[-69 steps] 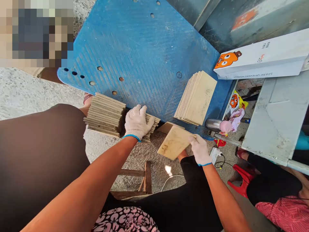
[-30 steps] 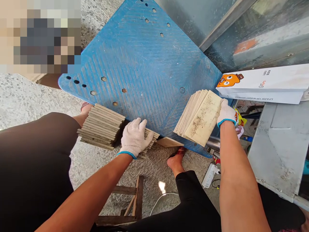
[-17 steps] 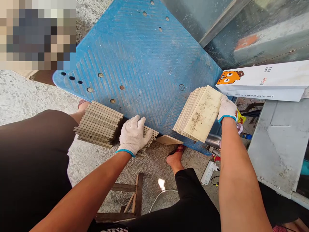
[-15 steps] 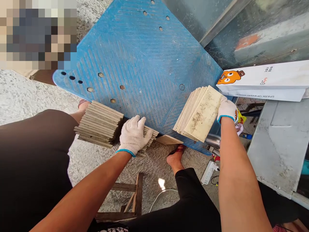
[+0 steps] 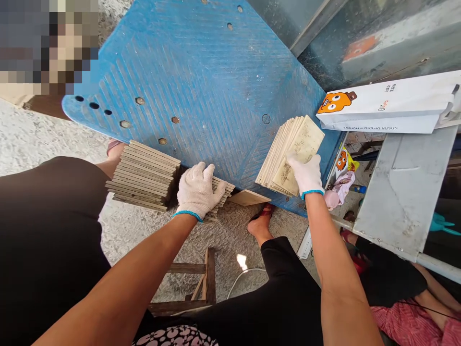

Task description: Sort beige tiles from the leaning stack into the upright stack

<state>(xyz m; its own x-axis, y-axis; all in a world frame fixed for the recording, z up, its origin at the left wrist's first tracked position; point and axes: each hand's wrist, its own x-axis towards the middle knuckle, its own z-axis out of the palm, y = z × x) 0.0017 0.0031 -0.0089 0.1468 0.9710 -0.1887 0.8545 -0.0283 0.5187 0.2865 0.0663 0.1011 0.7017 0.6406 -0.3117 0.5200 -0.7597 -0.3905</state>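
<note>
the blue ribbed tabletop point(image 5: 216, 105) fills the middle. a grey metal surface point(image 5: 403, 178) lies past its right edge, and a white paper bag point(image 5: 378, 103) juts in to the far right corner. by the near right corner a pale slab stack point(image 5: 283, 151) leans on the tabletop; a darker stack point(image 5: 144, 175) projects past the near edge, support hidden. the left hand point(image 5: 197, 190), gloved, lies over a middle stack point(image 5: 221, 194), blocking much of it; whether its grip grasps cannot be told. the gloved right hand point(image 5: 306, 175), grip loosened, covers part of the pale stack's front. a lone slab point(image 5: 249, 197) shows at the near edge.
</note>
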